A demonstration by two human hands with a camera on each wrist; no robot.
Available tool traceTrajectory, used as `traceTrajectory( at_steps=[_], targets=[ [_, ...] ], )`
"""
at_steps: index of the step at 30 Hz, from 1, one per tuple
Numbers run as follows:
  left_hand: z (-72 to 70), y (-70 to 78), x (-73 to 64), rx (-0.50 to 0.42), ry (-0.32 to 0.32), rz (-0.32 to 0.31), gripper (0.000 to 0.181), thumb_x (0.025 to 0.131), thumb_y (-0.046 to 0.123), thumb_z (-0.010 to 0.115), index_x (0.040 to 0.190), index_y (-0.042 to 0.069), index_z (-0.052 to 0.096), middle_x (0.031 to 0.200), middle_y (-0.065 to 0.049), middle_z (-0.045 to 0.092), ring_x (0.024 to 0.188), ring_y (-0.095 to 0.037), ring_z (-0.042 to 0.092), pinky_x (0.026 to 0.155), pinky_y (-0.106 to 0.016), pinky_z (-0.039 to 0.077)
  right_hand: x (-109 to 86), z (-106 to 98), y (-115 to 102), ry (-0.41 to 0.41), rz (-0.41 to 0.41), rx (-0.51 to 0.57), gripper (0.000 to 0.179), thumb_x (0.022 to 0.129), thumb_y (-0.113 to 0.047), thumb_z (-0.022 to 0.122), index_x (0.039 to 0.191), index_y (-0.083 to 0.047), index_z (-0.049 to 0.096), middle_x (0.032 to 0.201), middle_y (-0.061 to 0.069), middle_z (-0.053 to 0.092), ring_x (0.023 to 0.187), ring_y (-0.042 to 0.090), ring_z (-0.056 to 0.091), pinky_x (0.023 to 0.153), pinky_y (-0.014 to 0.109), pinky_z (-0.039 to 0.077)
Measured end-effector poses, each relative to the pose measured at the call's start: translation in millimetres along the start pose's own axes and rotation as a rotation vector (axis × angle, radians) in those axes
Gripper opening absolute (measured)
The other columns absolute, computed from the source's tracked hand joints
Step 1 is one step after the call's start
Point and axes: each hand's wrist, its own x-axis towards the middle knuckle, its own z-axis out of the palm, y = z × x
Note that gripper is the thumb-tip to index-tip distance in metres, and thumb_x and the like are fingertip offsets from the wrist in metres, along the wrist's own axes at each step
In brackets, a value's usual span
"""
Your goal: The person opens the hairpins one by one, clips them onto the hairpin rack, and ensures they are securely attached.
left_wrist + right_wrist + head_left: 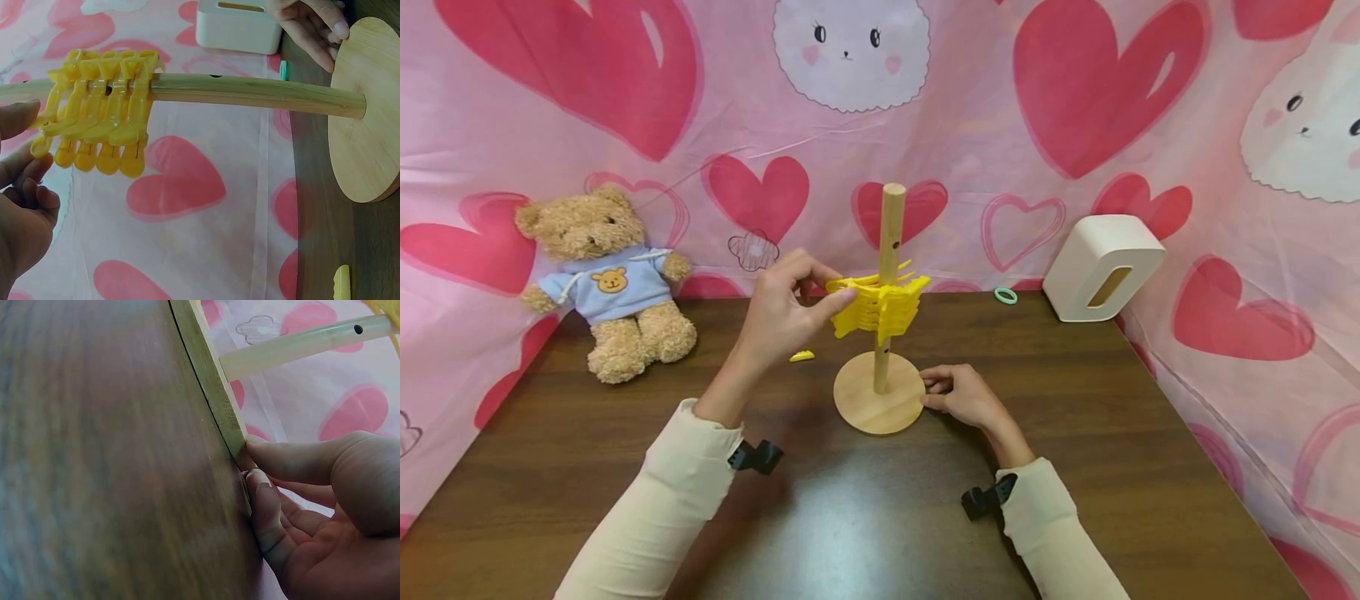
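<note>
A wooden post rises from a round wooden base on the table. Several yellow plastic clothes clips are stacked along the post, their jaws around it and their handles pointing outward. My left hand pinches the handles of the topmost clip between thumb and fingers, at the end of the row. My right hand grips the right edge of the base; in the right wrist view the thumb lies on its upper rim and a fingertip is low at its side.
A small yellow piece lies on the dark wood table left of the base. A teddy bear in a blue top sits back left. Toward the back right are a mint-green ring and a white box with a slot. A pink heart-printed cloth hangs behind.
</note>
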Motion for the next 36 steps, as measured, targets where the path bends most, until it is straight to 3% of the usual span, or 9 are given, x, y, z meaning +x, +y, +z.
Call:
traceTrajectory(
  at_steps=[12,27,36],
  targets=[
    [0.8,-4.4,1.9,0.005,-0.002,-0.006,0.019,0.079,0.009,0.088,0.091,0.003,0.074,0.076,-0.004,0.054,0.069,-0.022,0.044,0.059,-0.03,0.033,0.0,0,-2,0.0,0.009,0.007,0.038,0.088,-0.001,0.075,0.124,0.008,0.066,0.111,0.018,0.07,0.094,0.026,0.065,0.073,0.031,0.055],
    [2.0,-8.0,0.0,-0.077,-0.018,-0.123,0.024,0.081,0.011,0.085,0.099,0.002,0.072,0.081,-0.006,0.057,0.073,-0.028,0.049,0.06,-0.027,0.038,-0.6,1,-2,0.005,0.022,-0.002,0.037,0.089,-0.001,0.075,0.124,0.007,0.067,0.109,0.016,0.071,0.093,0.025,0.066,0.073,0.029,0.054],
    [-0.1,-10.7,-0.8,-0.112,-0.036,-0.18,0.028,0.082,0.013,0.084,0.105,0.002,0.071,0.087,-0.008,0.061,0.075,-0.023,0.051,0.064,-0.027,0.041,-0.7,1,-2,0.001,0.02,0.021,0.037,0.089,0.001,0.075,0.124,0.008,0.066,0.109,0.017,0.07,0.093,0.025,0.065,0.071,0.029,0.054]
  ],
)
